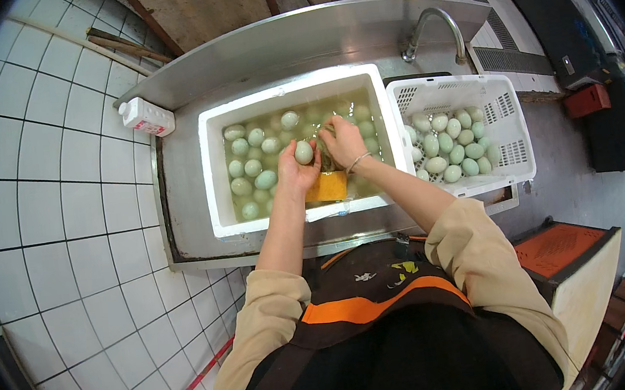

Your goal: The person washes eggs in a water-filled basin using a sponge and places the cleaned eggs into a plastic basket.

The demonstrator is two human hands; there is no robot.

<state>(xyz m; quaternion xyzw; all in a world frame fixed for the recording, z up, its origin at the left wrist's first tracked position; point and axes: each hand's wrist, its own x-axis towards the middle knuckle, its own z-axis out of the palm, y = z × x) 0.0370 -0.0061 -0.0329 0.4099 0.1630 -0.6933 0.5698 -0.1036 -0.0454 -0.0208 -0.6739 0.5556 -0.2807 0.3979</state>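
A pale green egg [303,152] rests in the fingers of my left hand [298,172], just above murky water. My right hand [346,142] is beside it, its fingers curled around a greenish-brown scrubbing pad [327,157] that is partly hidden. Both hands are over a white foam box [213,165] filled with yellowish water. Several pale green and bluish eggs [253,168] lie in that water, some only dimly visible below the surface. A yellow sponge [327,187] sits below my hands, near the box's front wall.
To the right stands a white perforated plastic basket [517,136] with several eggs. Box and basket are on a stainless steel sink counter [186,167] with a curved faucet [433,14] behind. A white bottle [147,117] occupies the back left corner, beside a tiled wall [48,209].
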